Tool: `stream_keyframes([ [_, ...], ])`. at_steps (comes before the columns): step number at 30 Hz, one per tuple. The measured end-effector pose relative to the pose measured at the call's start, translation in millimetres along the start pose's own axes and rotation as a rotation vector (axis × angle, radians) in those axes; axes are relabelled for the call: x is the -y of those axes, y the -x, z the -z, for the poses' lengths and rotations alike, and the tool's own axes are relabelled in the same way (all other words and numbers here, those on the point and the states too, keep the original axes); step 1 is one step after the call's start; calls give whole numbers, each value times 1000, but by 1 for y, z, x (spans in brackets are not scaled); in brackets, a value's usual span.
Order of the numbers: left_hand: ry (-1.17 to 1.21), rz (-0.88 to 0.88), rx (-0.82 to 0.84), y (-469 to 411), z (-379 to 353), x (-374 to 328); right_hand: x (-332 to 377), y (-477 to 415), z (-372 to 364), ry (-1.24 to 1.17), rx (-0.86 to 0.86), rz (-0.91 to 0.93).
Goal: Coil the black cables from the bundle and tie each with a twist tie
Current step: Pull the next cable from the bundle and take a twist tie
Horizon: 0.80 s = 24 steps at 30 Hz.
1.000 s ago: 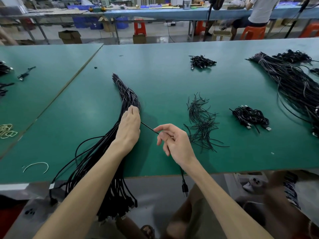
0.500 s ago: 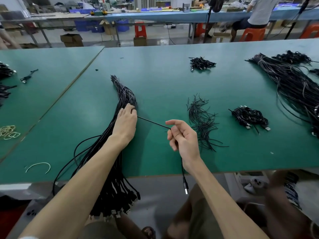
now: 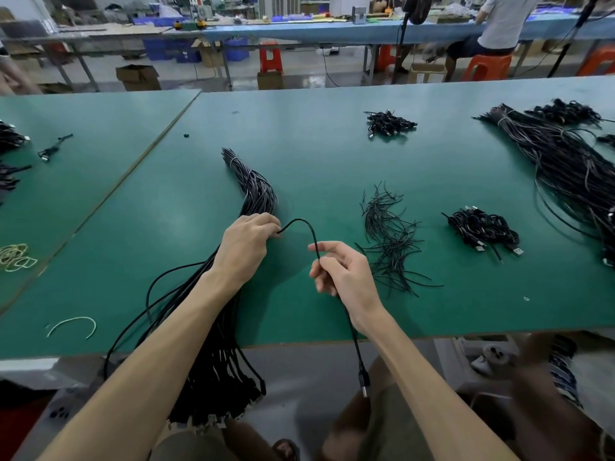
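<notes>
One cable arcs between both hands over the green table.

Far left, a tangle of pale rubber bands lies flat. Then comes the bundle, running from mid-table down over the near edge. The left hand sits on it, fingers curled over the strands right where the single cable comes out. That cable loops up and over into the right hand, pinched between thumb and forefinger, the other fingers loosely bent, and its plug dangles below the table edge. Just beside that hand is the loose heap of twist ties, and further right a pile of coiled cables.
</notes>
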<state>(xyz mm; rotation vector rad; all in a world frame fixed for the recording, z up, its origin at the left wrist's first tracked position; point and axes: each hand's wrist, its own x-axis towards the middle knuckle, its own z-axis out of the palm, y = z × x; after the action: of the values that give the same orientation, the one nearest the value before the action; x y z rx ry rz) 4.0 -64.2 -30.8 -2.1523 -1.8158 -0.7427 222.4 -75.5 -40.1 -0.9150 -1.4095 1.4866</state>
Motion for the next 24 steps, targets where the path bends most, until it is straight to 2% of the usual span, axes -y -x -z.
stream_keyframes([
  [10, 12, 48, 80, -1, -7, 4, -1, -1, -2, 39, -20, -1],
  [13, 13, 220, 45, -3, -2, 2, -4, -2, -4, 158, -29, 31],
  [17, -186, 497, 114, -6, 6, 1, -6, -1, -9, 370, 117, 68],
  [22, -133, 613, 198, -20, 23, 8, -2, 1, -11, 475, 179, 34],
  [24, -40, 656, 216, -23, 25, 9, -1, 2, -11, 501, 188, 35],
])
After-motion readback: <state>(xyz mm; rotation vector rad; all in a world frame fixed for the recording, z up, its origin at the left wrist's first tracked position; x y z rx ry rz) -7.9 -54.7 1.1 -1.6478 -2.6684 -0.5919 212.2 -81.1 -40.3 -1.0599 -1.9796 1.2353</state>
